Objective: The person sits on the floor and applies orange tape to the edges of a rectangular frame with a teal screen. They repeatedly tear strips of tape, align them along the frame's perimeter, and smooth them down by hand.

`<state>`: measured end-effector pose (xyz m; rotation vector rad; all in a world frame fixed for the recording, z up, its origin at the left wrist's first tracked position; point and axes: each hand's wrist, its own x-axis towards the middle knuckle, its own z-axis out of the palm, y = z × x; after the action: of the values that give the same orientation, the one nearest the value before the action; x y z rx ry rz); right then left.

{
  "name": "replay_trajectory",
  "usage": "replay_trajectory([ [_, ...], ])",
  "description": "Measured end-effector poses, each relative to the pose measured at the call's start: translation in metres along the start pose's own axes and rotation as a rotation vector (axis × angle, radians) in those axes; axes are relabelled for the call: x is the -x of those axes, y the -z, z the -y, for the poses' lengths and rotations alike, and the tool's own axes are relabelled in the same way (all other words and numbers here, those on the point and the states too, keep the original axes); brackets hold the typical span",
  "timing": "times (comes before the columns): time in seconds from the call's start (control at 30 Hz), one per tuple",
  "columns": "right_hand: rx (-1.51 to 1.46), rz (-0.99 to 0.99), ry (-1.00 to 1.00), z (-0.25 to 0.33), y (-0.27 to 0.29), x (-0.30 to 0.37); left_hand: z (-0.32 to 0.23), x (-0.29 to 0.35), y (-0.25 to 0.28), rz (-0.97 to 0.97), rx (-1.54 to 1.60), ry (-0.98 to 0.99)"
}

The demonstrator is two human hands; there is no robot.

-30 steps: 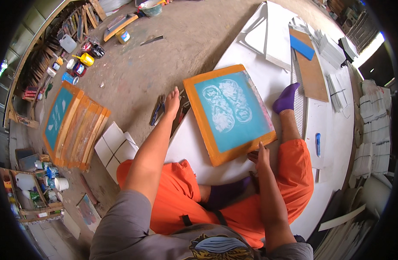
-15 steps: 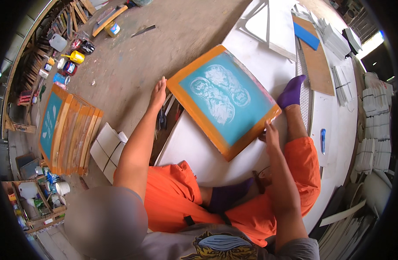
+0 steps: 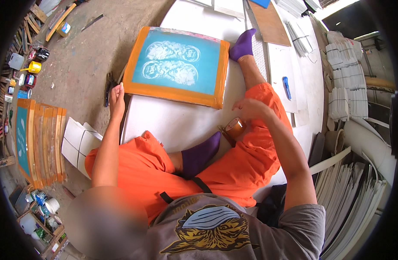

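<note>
A screen printing frame (image 3: 174, 69) lies over the white board (image 3: 164, 115) in front of me. It has a blue-green mesh with two pale shoe-sole shapes and orange-brown tape round its border. My left hand (image 3: 117, 99) pinches the frame's near left corner. Off the frame's near right side, my right hand (image 3: 252, 109) hovers empty with loosely bent fingers apart. Just below it, a roll of brown packing tape (image 3: 235, 128) stands on edge by my right leg. The purple sock on my right foot (image 3: 243, 45) rests by the frame's right edge.
A blue box cutter (image 3: 286, 88) lies on white sheets at the right. Dark-handled pliers (image 3: 108, 89) sit beside my left hand. More wood frames (image 3: 45, 143) stand stacked at the left. Paint tubs (image 3: 32, 67) dot the floor, and bundled white sheets (image 3: 348, 73) are piled far right.
The frame has turned anticlockwise and now lies squarer to me. My right hand has let go of its near right edge and drawn away above the tape roll. The view has shifted right.
</note>
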<state>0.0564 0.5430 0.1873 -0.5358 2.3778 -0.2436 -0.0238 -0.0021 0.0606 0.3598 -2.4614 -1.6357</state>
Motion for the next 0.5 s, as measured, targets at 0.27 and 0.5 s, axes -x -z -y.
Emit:
replay_trajectory([
  [0.27, 0.059, -0.101, 0.002, 0.029, -0.051, 0.033, -0.039, 0.049, -0.023, -0.157, -0.082, -0.160],
  [0.5, -0.865, -0.442, 0.086, 0.070, -0.014, 0.060, -0.094, 0.132, -0.063, 0.060, 0.515, 0.022],
])
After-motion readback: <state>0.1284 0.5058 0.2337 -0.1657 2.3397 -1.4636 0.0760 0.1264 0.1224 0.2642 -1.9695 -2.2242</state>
